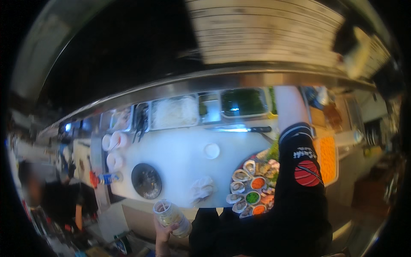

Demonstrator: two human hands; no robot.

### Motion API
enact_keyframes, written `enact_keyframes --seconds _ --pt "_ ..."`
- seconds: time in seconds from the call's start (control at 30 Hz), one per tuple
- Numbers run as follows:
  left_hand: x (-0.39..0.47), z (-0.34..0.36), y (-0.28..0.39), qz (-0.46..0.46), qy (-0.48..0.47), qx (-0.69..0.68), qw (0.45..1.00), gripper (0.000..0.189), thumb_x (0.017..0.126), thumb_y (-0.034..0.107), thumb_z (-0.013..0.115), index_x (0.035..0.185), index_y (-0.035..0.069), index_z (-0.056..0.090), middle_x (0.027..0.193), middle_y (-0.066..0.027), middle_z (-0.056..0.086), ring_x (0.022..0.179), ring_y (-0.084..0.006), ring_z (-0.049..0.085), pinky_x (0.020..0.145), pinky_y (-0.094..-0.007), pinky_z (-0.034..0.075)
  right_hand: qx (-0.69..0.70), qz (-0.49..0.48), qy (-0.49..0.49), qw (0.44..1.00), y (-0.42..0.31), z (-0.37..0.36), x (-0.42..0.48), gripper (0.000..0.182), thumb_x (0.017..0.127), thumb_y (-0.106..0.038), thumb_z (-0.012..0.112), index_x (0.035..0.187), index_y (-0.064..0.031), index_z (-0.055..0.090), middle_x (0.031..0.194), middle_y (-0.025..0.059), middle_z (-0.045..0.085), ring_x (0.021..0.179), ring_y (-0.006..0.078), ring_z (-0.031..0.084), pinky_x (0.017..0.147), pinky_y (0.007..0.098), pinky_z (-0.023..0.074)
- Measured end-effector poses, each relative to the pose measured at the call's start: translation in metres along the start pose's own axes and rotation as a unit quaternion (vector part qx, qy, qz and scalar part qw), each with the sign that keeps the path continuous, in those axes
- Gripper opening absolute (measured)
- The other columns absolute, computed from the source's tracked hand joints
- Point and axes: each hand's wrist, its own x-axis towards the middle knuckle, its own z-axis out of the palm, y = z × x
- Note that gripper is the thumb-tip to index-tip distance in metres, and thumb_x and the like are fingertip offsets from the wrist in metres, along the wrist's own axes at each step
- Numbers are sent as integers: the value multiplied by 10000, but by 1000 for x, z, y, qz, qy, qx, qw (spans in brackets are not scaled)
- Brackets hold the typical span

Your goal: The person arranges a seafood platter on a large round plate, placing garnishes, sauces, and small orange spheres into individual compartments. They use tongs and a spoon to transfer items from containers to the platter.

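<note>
My left hand (164,230) grips a clear glass jar (176,219), its mouth uncovered, in front of the near edge of the white cutting board (173,154). My right arm, in a black sleeve (301,199), reaches forward across the right side; its hand is out of view, hidden at the metal ledge (250,77). Beneath that arm lies a round platter of oysters on the half shell (241,175), partly covered by the sleeve. Small cups of orange garnish (257,183) and chopped greens (252,197) sit among them. A crumpled white cloth (202,189) rests left of the platter.
A kitchen knife (239,129) lies along the board's far side, near a small white dish (212,151). A dark round plate (146,181) sits at left, beside white containers (115,160). Food trays (175,110) line the back. Another person (61,196) stands at far left.
</note>
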Motion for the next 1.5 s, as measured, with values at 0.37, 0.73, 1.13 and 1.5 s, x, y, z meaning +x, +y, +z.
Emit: enact_keyframes --seconds 0.37,0.73,1.13,1.5 --pt "4 25 15 14 -12 36 999 1014 651 123 1001 1493 49 440 1373 -102 603 1297 -228 593 1134 -427 480 -13 -3 -20 1000 -19 21 15 553 897 -407 781 1267 -6 698 1162 175 755 1024 311 744 898 430 604" --pt "21 26 9 -1 -60 56 997 997 682 131 1004 1491 66 426 1379 -90 600 1319 -219 578 1131 -421 480 -9 -19 0 1000 -28 27 21 551 873 -362 798 1283 -7 697 1171 190 751 1064 330 732 945 437 581" --pt "10 27 -4 45 -27 43 998 1051 686 157 996 1545 71 397 1433 -101 564 1387 -237 527 1189 -434 420 -9 -80 46 996 -41 0 4 557 847 -312 816 1299 -9 696 1182 205 746 1108 351 719 996 445 556" --pt "87 14 19 151 -66 41 985 999 703 181 999 1497 56 406 1380 -98 569 1337 -225 548 1152 -405 445 -228 -508 -280 782 -198 103 -333 267 822 -216 787 1044 -85 718 1051 175 767 1035 373 748 867 493 605"
